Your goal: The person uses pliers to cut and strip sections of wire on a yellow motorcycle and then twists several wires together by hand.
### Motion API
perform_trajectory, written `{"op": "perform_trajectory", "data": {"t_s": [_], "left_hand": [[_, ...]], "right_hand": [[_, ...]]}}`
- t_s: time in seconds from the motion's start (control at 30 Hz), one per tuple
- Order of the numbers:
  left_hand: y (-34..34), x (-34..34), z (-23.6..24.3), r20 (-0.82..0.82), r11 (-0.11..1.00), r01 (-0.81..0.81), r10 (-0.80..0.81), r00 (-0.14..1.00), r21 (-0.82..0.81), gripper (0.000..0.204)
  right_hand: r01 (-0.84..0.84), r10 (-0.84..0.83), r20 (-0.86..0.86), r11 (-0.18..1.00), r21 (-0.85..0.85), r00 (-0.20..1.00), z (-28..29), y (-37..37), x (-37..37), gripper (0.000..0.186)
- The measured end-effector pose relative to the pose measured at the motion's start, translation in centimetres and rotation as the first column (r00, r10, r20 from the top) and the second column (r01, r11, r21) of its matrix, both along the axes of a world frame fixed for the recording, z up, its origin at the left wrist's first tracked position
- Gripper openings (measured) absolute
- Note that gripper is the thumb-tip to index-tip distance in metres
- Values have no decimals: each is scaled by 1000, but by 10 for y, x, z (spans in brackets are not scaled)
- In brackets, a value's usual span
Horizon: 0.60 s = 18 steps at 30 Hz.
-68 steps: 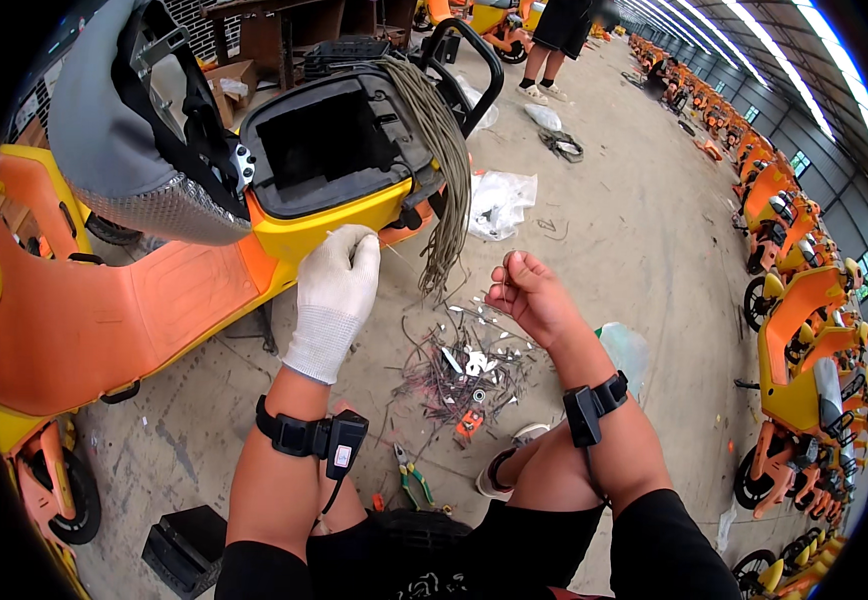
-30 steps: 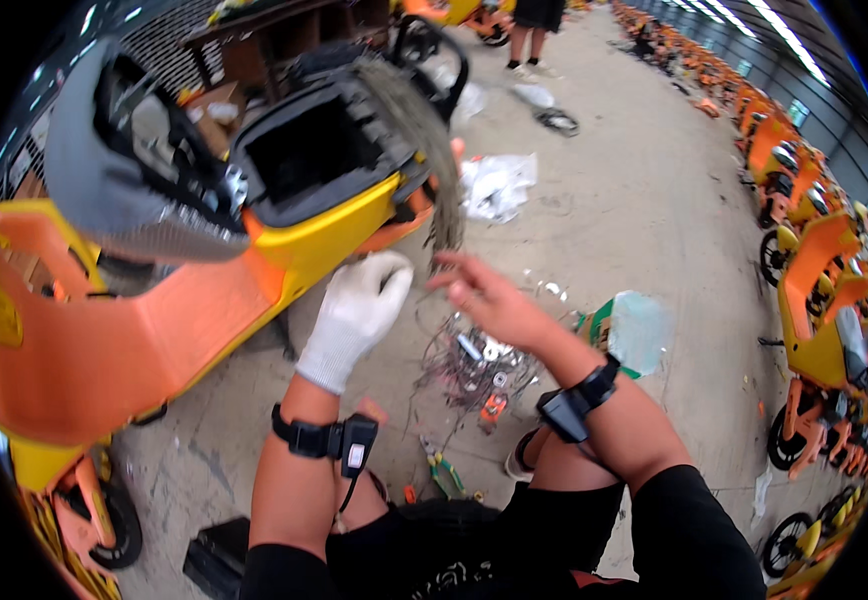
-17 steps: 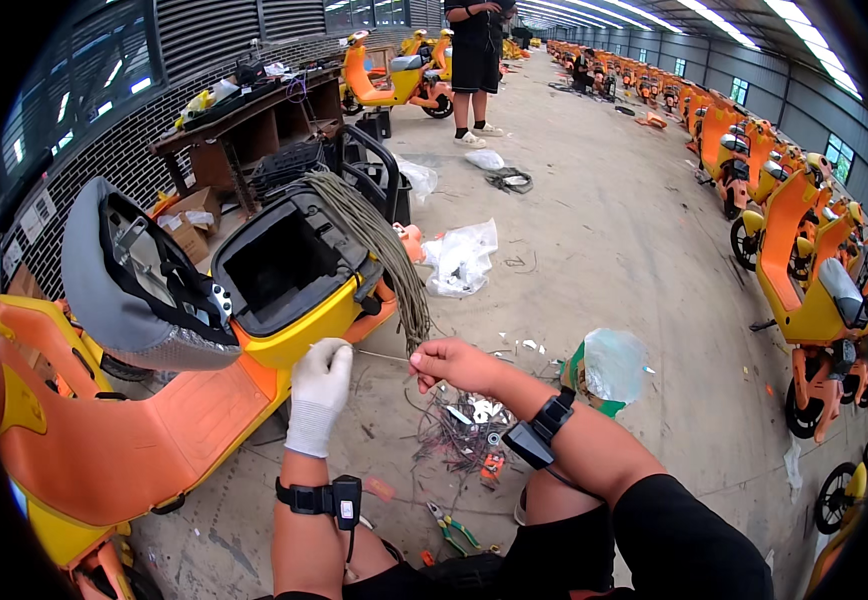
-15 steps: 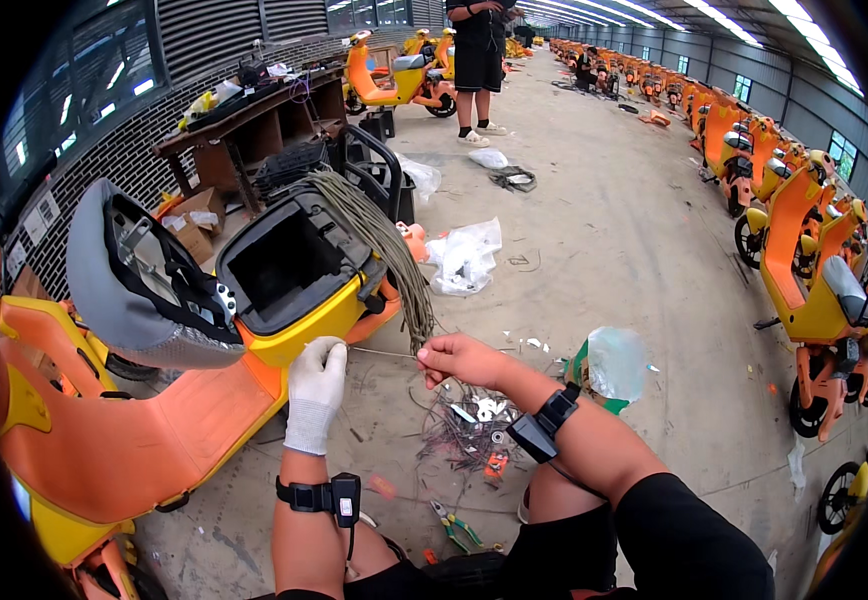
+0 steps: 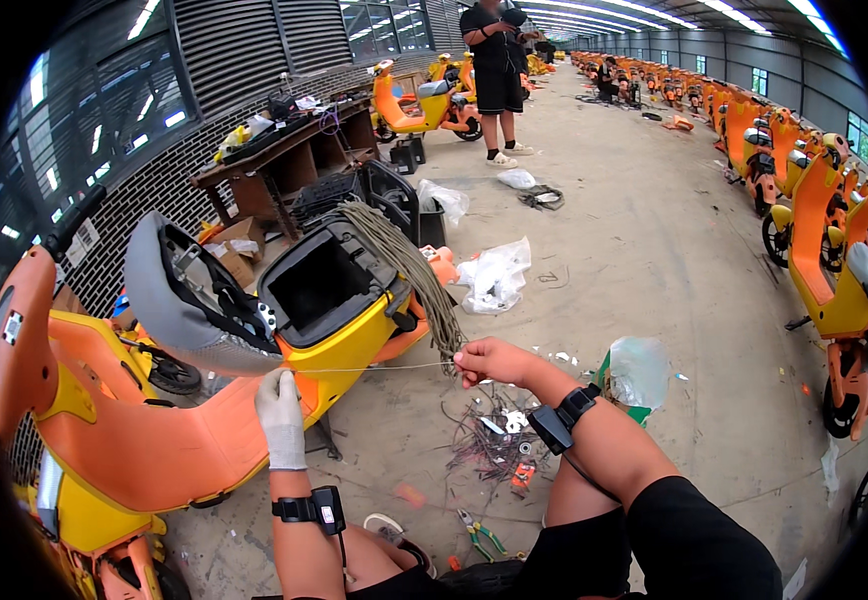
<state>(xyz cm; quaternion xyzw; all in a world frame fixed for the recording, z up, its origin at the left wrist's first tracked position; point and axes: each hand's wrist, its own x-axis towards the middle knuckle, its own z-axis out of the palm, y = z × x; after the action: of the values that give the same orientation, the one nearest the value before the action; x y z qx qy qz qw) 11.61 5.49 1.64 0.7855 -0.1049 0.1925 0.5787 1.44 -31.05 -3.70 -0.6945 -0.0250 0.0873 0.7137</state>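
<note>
A thin pale cable (image 5: 374, 369) stretches nearly straight between my hands, in front of an orange and yellow scooter (image 5: 179, 425). My left hand (image 5: 281, 420), in a white glove, is closed on its left end beside the scooter's body. The fingertips of my bare right hand (image 5: 494, 362) pinch the other end. Behind that hand, a thick bundle of grey-green cables (image 5: 409, 270) hangs over the rear of the scooter. The grey seat (image 5: 176, 300) is tipped up, leaving the black storage box (image 5: 279, 268) under it uncovered.
Cut cable scraps (image 5: 479, 445) and green-handled pliers (image 5: 481, 535) lie on the floor near my legs. A green container with clear plastic (image 5: 639, 375) stands to the right. Scooters (image 5: 814, 250) line the right side. Farther off are a workbench (image 5: 254, 165) and a standing person (image 5: 499, 80).
My hands have drawn apart, and a longer stretch of cable shows between them. The view has shifted, so the scooter and floor appear farther right and lower.
</note>
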Motion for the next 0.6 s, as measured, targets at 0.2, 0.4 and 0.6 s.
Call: {"op": "perform_trajectory", "data": {"t_s": [0.2,0.4,0.6], "left_hand": [[43,-11,-6,-45,995,-75,72,996,-60,26],[80,-15,-14,-113,970,-206,191,975,-132,25],[102,-36,13,-143,942,-266,240,960,-206,24]], "right_hand": [[34,-34,17,998,51,999,7,11,-4,29],[85,-93,31,979,187,995,13,18,-8,29],[188,-189,-26,934,304,982,3,14,-7,28]]}}
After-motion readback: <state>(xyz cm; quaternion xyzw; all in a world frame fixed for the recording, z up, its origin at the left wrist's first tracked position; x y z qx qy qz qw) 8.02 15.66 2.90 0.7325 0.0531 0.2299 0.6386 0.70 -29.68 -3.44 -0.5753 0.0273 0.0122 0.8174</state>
